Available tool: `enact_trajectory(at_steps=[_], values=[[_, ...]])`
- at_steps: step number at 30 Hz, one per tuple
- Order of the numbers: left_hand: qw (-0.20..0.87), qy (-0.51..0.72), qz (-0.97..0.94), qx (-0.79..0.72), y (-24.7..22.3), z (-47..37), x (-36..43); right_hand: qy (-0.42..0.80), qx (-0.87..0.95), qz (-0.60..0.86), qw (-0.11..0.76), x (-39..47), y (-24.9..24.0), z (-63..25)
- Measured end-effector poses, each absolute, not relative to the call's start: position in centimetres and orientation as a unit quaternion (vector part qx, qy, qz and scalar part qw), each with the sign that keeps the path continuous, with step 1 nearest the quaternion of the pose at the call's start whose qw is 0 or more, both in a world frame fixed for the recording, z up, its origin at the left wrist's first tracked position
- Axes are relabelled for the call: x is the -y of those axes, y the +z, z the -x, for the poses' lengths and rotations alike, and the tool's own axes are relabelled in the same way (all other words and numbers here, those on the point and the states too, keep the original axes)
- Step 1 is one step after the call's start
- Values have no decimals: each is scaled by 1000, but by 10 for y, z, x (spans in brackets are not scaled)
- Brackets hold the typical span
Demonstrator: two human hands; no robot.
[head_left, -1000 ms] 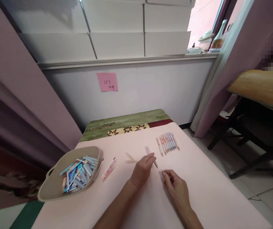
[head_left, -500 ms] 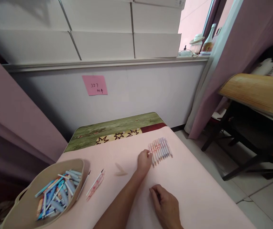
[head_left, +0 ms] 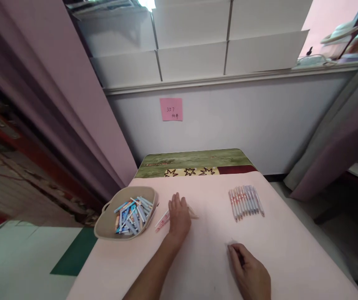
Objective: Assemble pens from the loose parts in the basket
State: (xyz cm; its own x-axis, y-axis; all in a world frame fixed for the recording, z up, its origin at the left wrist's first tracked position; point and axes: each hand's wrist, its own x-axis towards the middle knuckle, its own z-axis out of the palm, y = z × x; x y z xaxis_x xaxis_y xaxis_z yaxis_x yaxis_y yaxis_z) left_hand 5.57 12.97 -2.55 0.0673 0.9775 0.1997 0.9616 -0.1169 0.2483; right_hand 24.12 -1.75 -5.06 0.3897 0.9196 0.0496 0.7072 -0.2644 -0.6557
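On the table's (head_left: pixel 210 258) right — pen row (head_left: pixel 246 203) aligned; pink pens (head_left: pixel 162 222), basketful (head_left: pixel 105 225) outside it. Left hand (head_left: pixel 179 218) grip hidden; right hand (head_left: pixel 251 271) curled — hold unclear.

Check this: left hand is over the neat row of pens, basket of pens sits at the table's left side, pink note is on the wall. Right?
One fix: in the head view, the left hand is over the loose pink pens beside the basket, not over the neat row. Basket position and pink note are as you said.
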Motion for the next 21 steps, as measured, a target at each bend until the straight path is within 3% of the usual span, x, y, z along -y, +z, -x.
enact_trajectory(at_steps=[6, 21], values=[[8, 60, -617, -785, -24, -18, -124, 193, 525, 780, 281, 19, -35, -239], [-2, 48, -660, -750, -6, -6, -120, 173, 532, 789, 254, 16, -31, -234]])
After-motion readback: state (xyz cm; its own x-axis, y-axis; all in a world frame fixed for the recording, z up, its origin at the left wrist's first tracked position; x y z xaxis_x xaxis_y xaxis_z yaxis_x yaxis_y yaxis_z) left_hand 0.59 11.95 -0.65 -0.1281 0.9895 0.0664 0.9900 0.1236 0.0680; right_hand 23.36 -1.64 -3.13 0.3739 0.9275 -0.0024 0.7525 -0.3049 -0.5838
